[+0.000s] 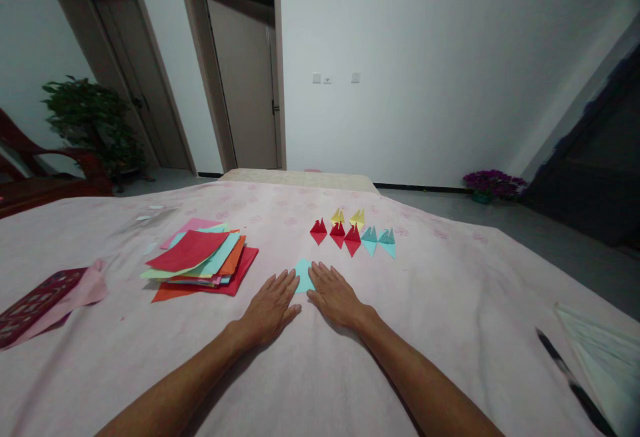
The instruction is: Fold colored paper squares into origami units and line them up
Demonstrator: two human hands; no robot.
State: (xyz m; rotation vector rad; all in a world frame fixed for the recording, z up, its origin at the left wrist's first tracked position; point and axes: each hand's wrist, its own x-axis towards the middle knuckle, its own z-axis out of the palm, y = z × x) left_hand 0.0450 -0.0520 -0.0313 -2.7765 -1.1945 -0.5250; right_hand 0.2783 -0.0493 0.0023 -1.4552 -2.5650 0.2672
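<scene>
A small light-blue folded paper [304,276] lies on the pink cloth between my two hands. My left hand [271,305] rests flat on its left edge, fingers extended and thumb apart. Over the right edge lies my right hand [334,296], its fingers also stretched out flat. My fingertips cover parts of the paper's sides. Just beyond, to the right, stand folded paper figures: red ones [337,234], yellow ones [357,218] and light-blue ones [387,242].
A stack of coloured paper sheets [200,257] sits to the left, with a dark red patterned item [40,300] farther left. At the right edge are a black pen-like object [570,378] and a pale sheet [603,354].
</scene>
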